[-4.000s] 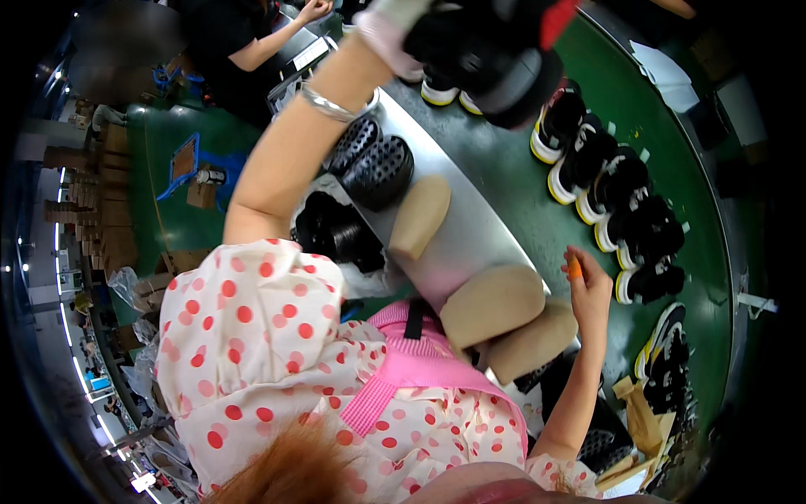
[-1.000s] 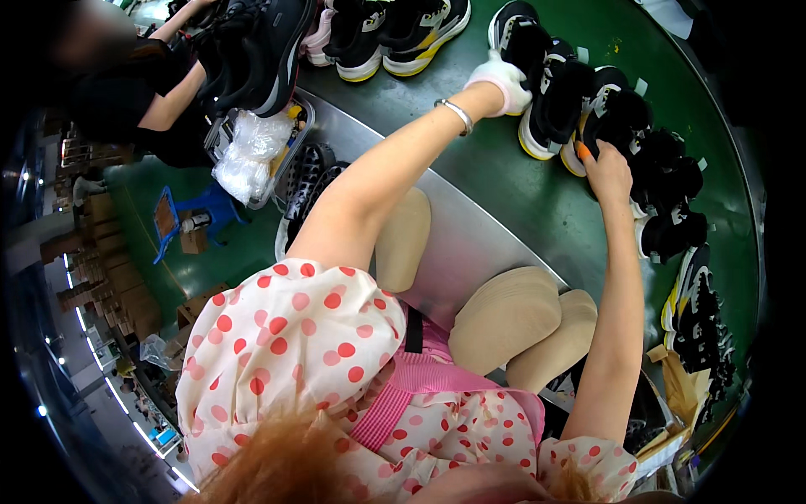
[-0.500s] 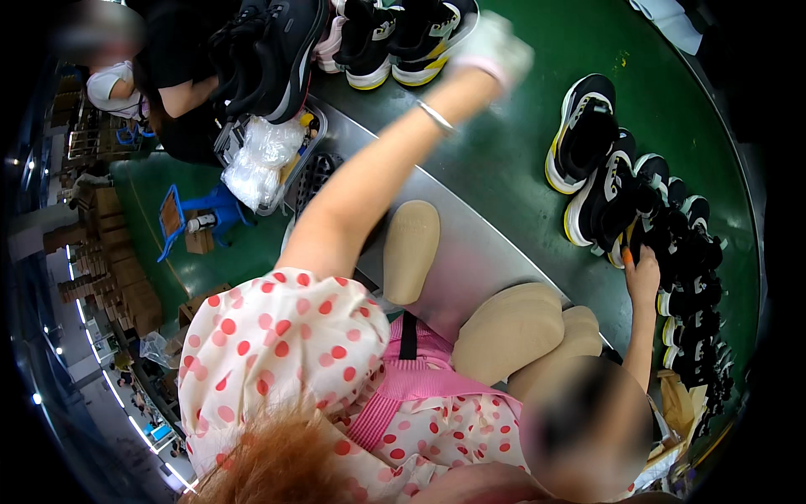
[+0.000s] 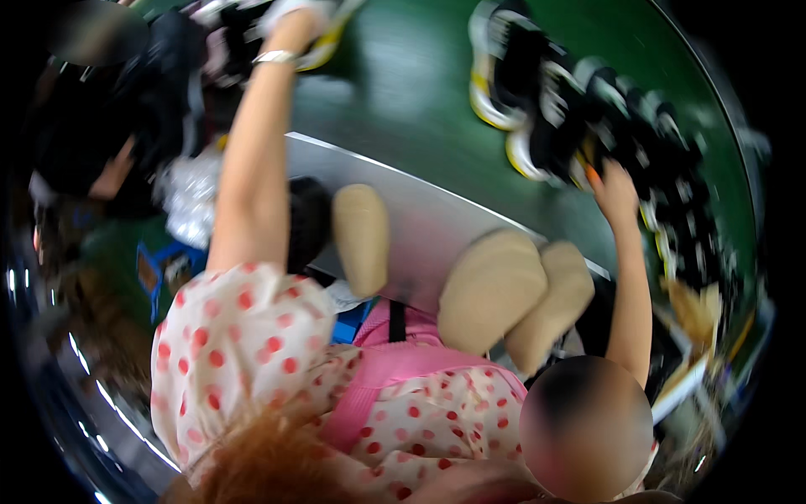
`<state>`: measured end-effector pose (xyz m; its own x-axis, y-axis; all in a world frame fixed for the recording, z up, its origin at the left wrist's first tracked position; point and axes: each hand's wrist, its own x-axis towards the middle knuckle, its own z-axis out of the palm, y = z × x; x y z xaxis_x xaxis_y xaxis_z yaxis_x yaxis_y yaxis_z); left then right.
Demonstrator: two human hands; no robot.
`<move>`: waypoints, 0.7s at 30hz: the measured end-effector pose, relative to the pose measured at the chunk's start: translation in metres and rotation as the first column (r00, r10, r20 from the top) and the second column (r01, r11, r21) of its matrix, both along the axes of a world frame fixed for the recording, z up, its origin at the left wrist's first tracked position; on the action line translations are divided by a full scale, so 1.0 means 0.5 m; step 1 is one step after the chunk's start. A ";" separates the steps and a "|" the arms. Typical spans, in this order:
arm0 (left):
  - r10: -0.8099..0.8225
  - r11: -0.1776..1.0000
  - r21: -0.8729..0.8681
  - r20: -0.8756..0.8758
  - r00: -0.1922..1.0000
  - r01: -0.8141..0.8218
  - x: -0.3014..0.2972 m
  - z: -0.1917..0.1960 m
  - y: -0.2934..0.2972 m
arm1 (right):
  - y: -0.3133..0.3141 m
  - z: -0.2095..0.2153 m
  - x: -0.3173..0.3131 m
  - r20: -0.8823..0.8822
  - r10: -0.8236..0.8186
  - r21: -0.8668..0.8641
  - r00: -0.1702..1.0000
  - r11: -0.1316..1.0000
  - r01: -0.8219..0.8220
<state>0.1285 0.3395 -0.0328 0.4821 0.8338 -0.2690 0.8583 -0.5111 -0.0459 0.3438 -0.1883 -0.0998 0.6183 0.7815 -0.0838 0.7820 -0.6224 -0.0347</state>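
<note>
Clutter at far left, below the table edge: dark shapes and a blue item, too blurred to identify. Beside it, a crinkled clear plastic bag.

Left arm: yours, rising from the spotted sleeve to the top of the frame, a silver bracelet on the wrist. Your left hand, in a light glove, sits at the top edge against a black shoe with a yellow sole; whether the fingers are closed on it cannot be told through the blur.

Steel table: grey surface between your arms, with three tan shoe forms on its near side, one upright form and two lying together.

Green belt: runs behind the steel table, curving to the right.

Shoe row: black shoes with white and yellow soles lined along the belt from top centre to the right rim.

Right hand: yours, bare, nails orange, raised against the shoes in the middle of that row, fingertips touching one; the grip is not clear enough to call open or closed.

Tan scraps at the right rim, under the row.
</note>
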 end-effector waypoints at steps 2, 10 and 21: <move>-0.095 0.977 0.210 0.313 0.945 0.029 0.046 0.060 -0.164 | -0.004 0.023 -0.023 0.038 -0.114 -0.026 0.993 0.993 0.115; 0.176 0.586 -0.715 0.572 0.801 0.381 0.189 -0.164 -0.343 | 0.033 0.069 -0.026 -0.145 -0.182 -0.117 0.973 0.979 0.166; 0.192 0.738 -0.658 0.418 0.888 0.150 0.231 -0.114 -0.609 | -0.073 0.066 0.031 -0.197 -0.217 -0.157 0.956 0.970 0.187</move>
<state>0.2439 0.0349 -0.0899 0.6700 0.5338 -0.5159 0.7056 -0.2419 0.6660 0.3595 -0.2249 -0.0667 0.7188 0.6144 -0.3253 0.6232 -0.7768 -0.0901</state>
